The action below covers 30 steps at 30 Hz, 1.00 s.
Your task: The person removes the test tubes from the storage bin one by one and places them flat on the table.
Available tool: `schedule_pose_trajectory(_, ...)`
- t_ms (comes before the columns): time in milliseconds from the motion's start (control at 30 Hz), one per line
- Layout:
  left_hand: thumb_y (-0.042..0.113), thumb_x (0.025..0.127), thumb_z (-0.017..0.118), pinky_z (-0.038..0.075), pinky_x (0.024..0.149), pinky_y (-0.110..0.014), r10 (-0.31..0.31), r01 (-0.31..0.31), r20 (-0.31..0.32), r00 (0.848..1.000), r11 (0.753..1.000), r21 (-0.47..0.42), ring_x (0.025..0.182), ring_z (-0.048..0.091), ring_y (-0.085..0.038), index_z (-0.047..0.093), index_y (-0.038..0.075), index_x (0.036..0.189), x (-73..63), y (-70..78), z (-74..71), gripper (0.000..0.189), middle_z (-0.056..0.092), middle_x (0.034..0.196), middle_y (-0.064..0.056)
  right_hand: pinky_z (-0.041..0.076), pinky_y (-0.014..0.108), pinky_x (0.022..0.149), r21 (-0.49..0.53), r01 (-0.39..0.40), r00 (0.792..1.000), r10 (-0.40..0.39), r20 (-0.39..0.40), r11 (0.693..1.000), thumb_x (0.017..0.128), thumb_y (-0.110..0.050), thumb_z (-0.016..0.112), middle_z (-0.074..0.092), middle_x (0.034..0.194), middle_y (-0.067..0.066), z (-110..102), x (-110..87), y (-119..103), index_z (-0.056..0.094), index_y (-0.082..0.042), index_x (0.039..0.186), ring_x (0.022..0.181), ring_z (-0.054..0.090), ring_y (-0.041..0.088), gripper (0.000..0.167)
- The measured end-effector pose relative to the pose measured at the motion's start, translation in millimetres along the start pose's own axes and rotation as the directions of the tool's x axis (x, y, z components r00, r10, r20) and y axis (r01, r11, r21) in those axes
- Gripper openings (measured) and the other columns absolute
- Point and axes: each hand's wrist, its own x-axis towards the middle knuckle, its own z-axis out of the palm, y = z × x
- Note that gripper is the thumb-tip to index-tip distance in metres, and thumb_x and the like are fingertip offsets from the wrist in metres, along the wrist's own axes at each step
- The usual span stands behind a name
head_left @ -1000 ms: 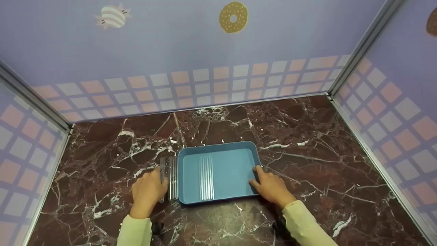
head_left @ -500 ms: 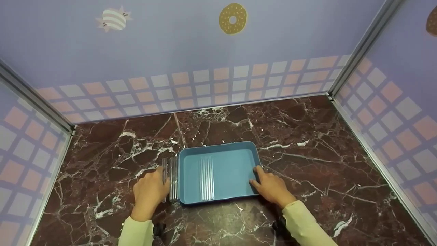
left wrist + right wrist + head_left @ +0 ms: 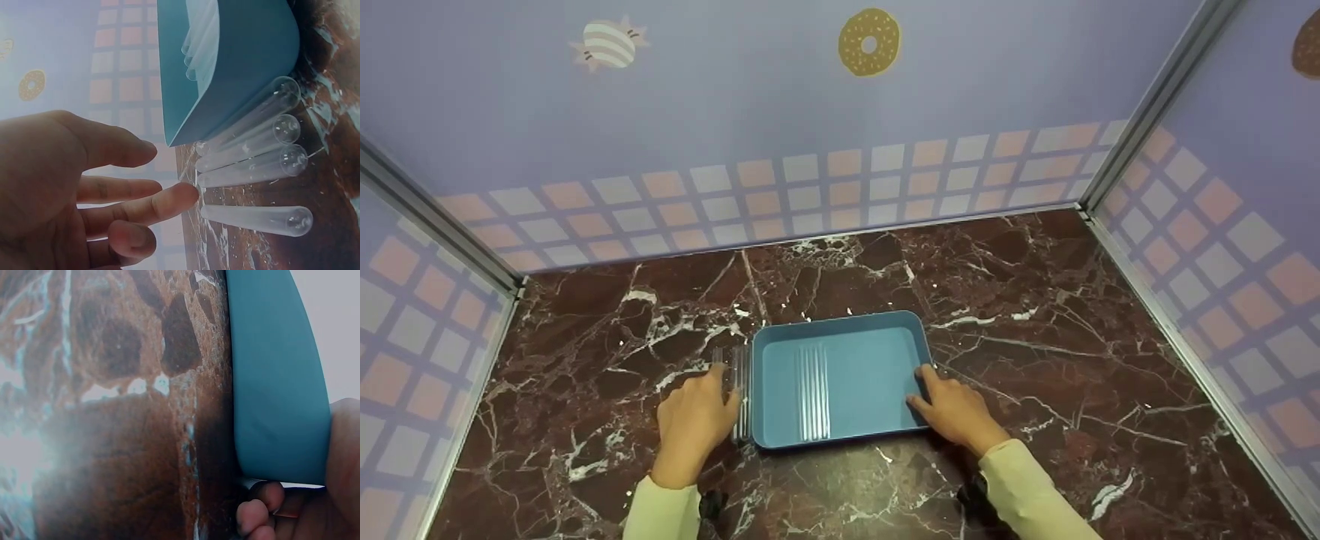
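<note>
A shallow blue tray (image 3: 877, 375) rests on the marble-patterned surface, with several clear test tubes (image 3: 814, 394) lying side by side in its left half. More clear test tubes (image 3: 253, 171) lie outside, along the tray's left wall; one is set a little apart from the others. My left hand (image 3: 695, 420) hovers at these outer tubes, its thumb and fingers spread around nothing, one fingertip right by the tube ends in the left wrist view. With the thumb inside the rim and fingers outside, my right hand (image 3: 958, 411) grips the tray's right wall.
Behind the tray stands a purple wall (image 3: 735, 97) with a checked band, and side walls close in at left and right. The dark red marbled surface (image 3: 1035, 360) spreads around the tray.
My left hand has shifted slightly right, over the outermost tube and closer to the tray. My right hand keeps its grip, and the tray stays in place.
</note>
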Motion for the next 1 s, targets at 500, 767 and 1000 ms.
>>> schedule_pose_trajectory(500, 0.022, 0.095, 0.073, 0.048, 0.047, -0.049, 0.004, -0.003, 0.031, 1.0, 1.0, -0.019, 0.053, 0.057, -0.03, 0.069, -0.001, 0.13, 5.9, 9.2, 3.9, 0.042, 0.071, 0.083, -0.022, 0.053, 0.064, 0.076, -0.027, 0.01, 1.0, -0.009, 0.01, 1.0, 0.099, -0.03, 0.074, 0.072, 0.102, 0.028, -1.4, 2.6, -1.6, 0.056, -0.009, 0.129, 0.091, 0.071, 0.051, 0.04)
schedule_pose_trajectory(767, 0.022, 0.095, 0.075, 0.045, 0.044, -0.045, 0.028, -0.028, 0.025, 0.999, 1.0, -0.004, 0.05, 0.054, -0.029, 0.069, -0.001, 0.13, 8.0, 15.9, 6.1, 0.042, 0.069, 0.079, -0.023, 0.054, 0.062, 0.073, -0.049, 0.027, 1.0, -0.028, -0.012, 0.998, 0.1, -0.028, 0.073, 0.073, 0.099, 0.026, 1.3, 2.4, -2.4, 0.057, -0.009, 0.129, 0.086, 0.071, 0.049, 0.038)
schedule_pose_trajectory(1000, 0.021, 0.094, 0.075, 0.036, 0.042, -0.036, 0.046, -0.046, 0.024, 0.999, 0.999, -0.014, 0.047, 0.043, -0.02, 0.07, 0.0, 0.128, 10.9, 19.7, 8.5, 0.04, 0.057, 0.062, -0.011, 0.053, 0.062, 0.075, -0.044, 0.01, 1.0, -0.01, -0.013, 0.999, 0.099, -0.03, 0.074, 0.073, 0.102, 0.027, 0.9, 1.5, -2.0, 0.057, -0.01, 0.13, 0.09, 0.071, 0.049, 0.04)
